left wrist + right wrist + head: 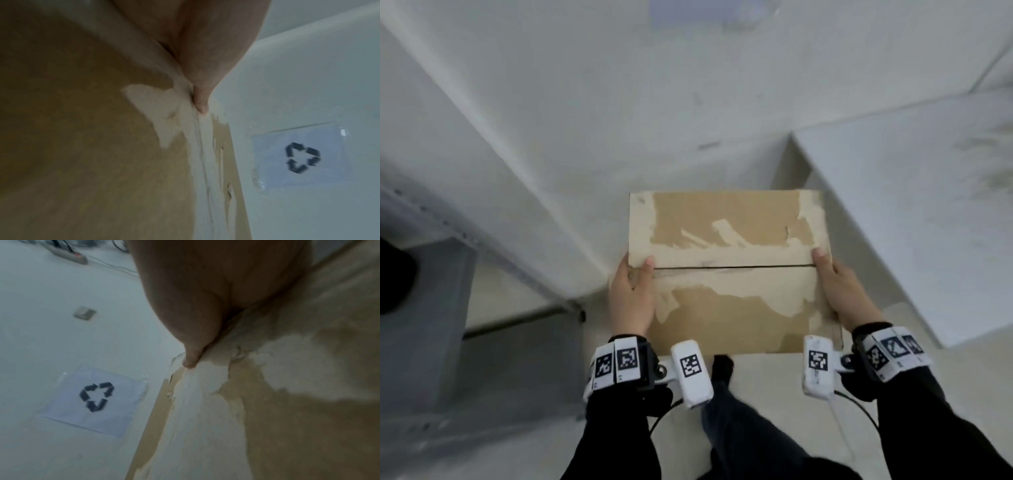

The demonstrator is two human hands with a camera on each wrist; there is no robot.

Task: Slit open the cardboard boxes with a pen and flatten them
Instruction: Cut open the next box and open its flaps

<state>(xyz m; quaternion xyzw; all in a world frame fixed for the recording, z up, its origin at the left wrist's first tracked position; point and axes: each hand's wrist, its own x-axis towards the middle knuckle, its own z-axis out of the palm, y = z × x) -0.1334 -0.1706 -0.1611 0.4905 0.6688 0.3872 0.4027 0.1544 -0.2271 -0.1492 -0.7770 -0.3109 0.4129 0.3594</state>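
Note:
A brown cardboard box (pixel 729 274) with torn pale paper patches and a slit seam across its top face is held in front of me, above the floor. My left hand (pixel 633 291) grips its left edge, thumb on top near the seam. My right hand (pixel 839 287) grips the right edge the same way. The fingers below the box are hidden. In the left wrist view the thumb (pixel 200 99) presses the cardboard box (pixel 82 146); in the right wrist view the thumb (pixel 191 356) lies along the box (pixel 287 418) edge. No pen is in view.
A recycling sign (pixel 302 157) (pixel 96 396) is taped to the white floor beyond the box. A power strip (pixel 69 256) lies further off. A white panel (pixel 911 222) stands at the right and a grey block (pixel 421 308) at the left. My shoe (pixel 722 366) is below the box.

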